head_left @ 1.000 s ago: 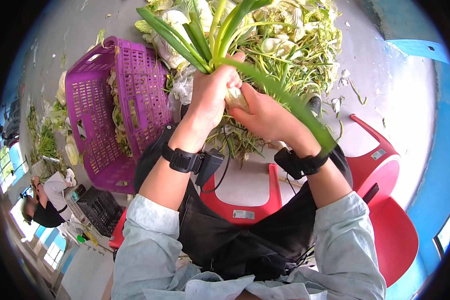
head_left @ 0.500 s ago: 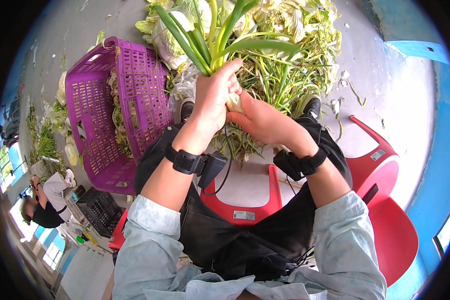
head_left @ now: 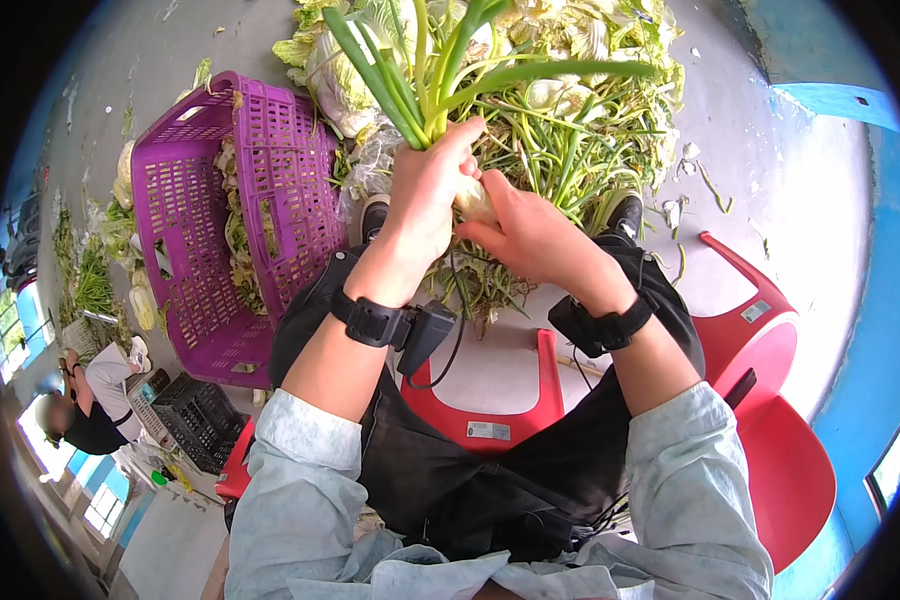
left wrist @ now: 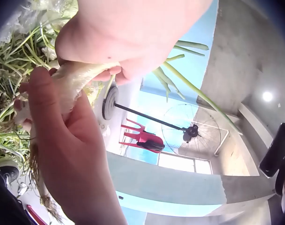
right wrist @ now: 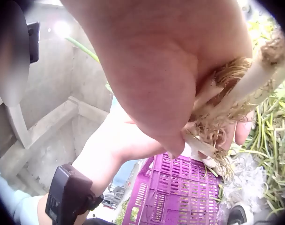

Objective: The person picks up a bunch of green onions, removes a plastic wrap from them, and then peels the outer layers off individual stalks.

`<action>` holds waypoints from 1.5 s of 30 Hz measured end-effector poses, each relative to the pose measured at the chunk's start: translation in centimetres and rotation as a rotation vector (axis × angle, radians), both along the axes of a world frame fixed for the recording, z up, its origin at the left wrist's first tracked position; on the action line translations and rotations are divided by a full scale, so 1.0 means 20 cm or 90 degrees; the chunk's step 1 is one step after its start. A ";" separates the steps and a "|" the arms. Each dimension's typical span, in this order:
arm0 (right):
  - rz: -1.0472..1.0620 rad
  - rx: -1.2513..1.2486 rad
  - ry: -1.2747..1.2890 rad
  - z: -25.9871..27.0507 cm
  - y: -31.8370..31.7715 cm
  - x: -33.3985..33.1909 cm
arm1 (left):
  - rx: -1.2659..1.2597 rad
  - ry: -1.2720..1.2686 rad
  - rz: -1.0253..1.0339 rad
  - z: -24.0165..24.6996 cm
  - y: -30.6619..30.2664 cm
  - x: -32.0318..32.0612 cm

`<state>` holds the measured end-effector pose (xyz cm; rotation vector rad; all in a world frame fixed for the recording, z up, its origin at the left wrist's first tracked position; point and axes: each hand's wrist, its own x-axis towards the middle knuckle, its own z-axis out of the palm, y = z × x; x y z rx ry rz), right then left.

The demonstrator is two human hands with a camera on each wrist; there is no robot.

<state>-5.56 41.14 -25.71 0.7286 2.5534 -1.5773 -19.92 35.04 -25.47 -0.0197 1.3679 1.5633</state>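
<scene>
Both hands hold a bunch of scallions [head_left: 400, 95], with the green tops fanning out beyond the left hand. My left hand [head_left: 425, 195] grips the stalks just below the greens, its fingers wrapped round them. Close against it, my right hand [head_left: 535, 230] grips the lower end, thumb on the near side. Between the hands a pale, crinkled stretch [left wrist: 74, 82] shows in the left wrist view. Brown stringy roots [right wrist: 215, 124] and white stalk ends stick out under the right hand in the right wrist view. The right palm hides part of the bunch.
A heap of loose scallions [head_left: 580, 150] and cabbages [head_left: 340, 80] lies on the floor ahead. A purple crate [head_left: 285, 180] with leaves inside stands left. Red chairs [head_left: 770, 400] are at the right. A person [head_left: 95, 410] is at the far left beside a black crate [head_left: 200, 420].
A long green leaf has swung from over the right forearm up and away, now pointing right above the heap. The hands have shifted slightly, both still gripping the scallions.
</scene>
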 end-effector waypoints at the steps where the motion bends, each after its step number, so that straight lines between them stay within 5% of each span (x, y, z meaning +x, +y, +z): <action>1: 0.003 0.026 0.010 0.00 0.00 0.00 | 0.004 -0.009 0.012 -0.02 -0.01 0.00; 10: -0.016 0.110 -0.052 -0.06 0.05 -0.06 | -0.022 0.000 -0.067 -0.07 -0.02 -0.03; 18: -0.140 0.100 -0.095 -0.22 0.28 -0.24 | -0.082 0.013 -0.007 -0.14 0.03 -0.20; 20: -0.179 0.111 -0.064 -0.33 0.34 -0.23 | -0.056 0.003 -0.017 -0.10 0.07 -0.24; 24: -0.319 0.043 -0.265 -0.61 0.49 -0.19 | -0.032 -0.005 -0.005 -0.09 0.17 -0.31; 33: -0.447 0.233 -0.294 -1.41 1.23 -0.04 | -0.085 -0.003 -0.010 -0.12 0.28 -0.40; 38: -0.362 0.205 -0.373 -1.32 1.51 -0.14 | -0.110 0.004 -0.038 -0.15 0.29 -0.42; 45: -0.387 0.323 -0.250 -1.35 1.21 -0.12 | -0.099 -0.017 -0.008 -0.15 0.31 -0.44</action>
